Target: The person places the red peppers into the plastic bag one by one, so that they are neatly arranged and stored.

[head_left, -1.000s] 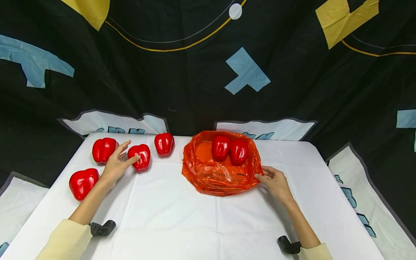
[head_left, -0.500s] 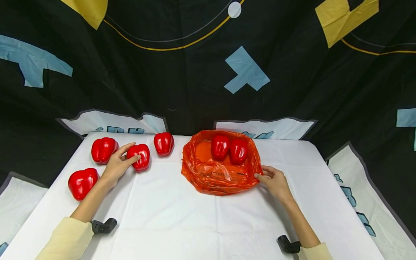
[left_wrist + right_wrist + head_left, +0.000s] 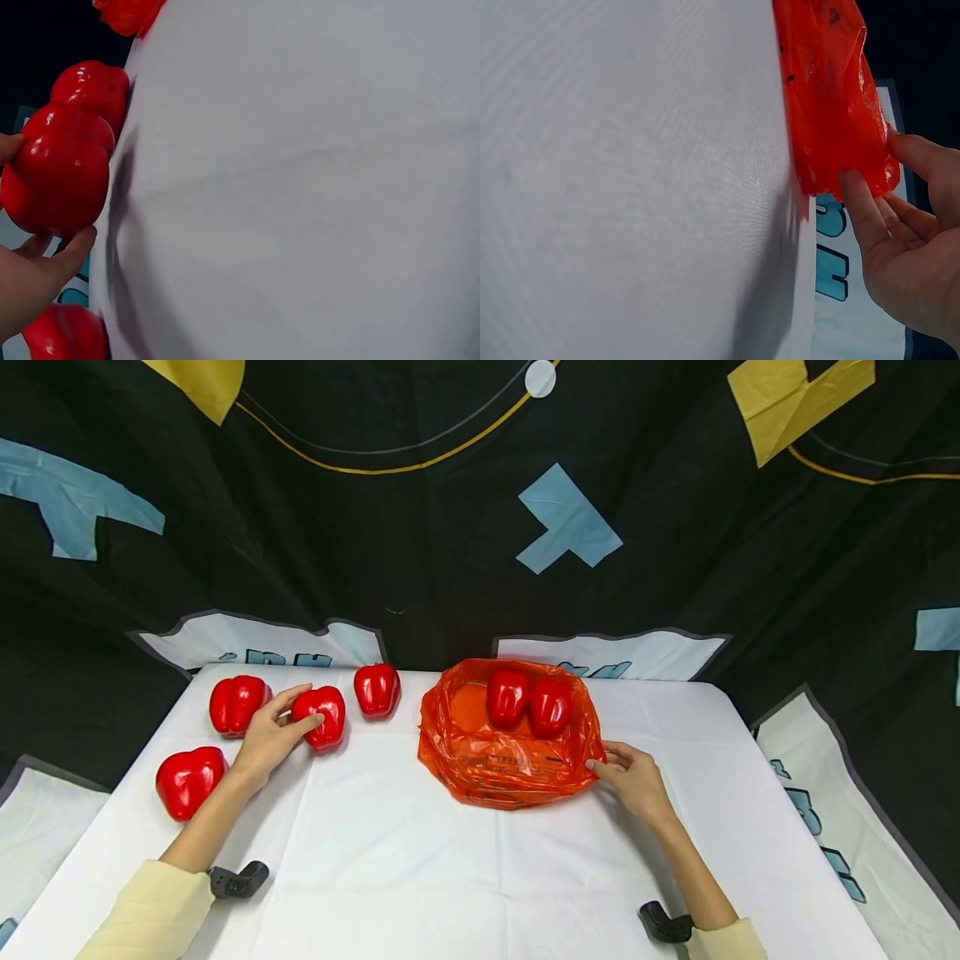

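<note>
- With our left hand (image 3: 264, 742), we are gripping a red pepper (image 3: 321, 718) to the left of the orange bag (image 3: 510, 785).
- With our right hand (image 3: 637, 785), we are pinching the bag's right edge.
- Two shiny peppers (image 3: 507, 699) are sitting inside the bag, side by side.
- Three more peppers (image 3: 377, 691) are sitting on the white table (image 3: 405, 877), all left of the bag.

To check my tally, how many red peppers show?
6: two peppers in the orange bag, one in the left hand, one right of it, two left of it. Bag folds may hide more.
</note>
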Available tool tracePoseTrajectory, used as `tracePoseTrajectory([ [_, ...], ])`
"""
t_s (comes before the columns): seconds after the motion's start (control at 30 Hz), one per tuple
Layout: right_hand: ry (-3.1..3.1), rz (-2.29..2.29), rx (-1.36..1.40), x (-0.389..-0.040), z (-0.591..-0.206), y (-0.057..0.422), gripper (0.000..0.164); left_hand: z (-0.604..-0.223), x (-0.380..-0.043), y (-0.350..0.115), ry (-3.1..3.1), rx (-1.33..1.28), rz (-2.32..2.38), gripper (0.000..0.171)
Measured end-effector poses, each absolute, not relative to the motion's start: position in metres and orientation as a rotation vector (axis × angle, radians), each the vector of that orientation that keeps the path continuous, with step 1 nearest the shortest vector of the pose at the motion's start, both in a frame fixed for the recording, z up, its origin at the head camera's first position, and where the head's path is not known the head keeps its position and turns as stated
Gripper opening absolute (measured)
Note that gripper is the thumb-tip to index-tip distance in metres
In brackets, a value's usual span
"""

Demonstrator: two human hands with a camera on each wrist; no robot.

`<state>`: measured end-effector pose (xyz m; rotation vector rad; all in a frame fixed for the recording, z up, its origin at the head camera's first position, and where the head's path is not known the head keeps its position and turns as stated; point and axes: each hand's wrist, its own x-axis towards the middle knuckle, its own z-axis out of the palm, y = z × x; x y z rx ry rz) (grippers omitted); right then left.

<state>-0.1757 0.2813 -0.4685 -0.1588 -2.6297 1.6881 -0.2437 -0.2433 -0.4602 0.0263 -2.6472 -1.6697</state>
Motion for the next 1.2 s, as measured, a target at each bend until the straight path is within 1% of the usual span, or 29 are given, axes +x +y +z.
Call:
tracePoseTrajectory([
  [0.23,-2.634,1.672,-0.152,-0.177,-0.471,0.282,0.048,-0.443,-0.244,-0.234,-2.611,-0.035,-1.625,0.066],
  [0.53,-2.646,1.661,-0.159,-0.177,-0.471,0.284,0.047,-0.423,-0.248,-0.204,-2.554,-0.217,-1.664,0.066],
  [0.73,-2.643,1.674,-0.152,-0.177,-0.473,0.284,0.047,-0.419,-0.258,-0.179,-2.529,-0.317,-1.712,0.064],
  [0.97,-2.639,1.678,-0.148,-0.177,-0.472,0.284,0.047,-0.417,-0.269,-0.149,-2.542,-0.365,-1.774,0.066],
  [1.2,-2.641,1.675,-0.152,-0.177,-0.473,0.284,0.048,-0.424,-0.279,-0.122,-2.506,-0.434,-1.840,0.058],
])
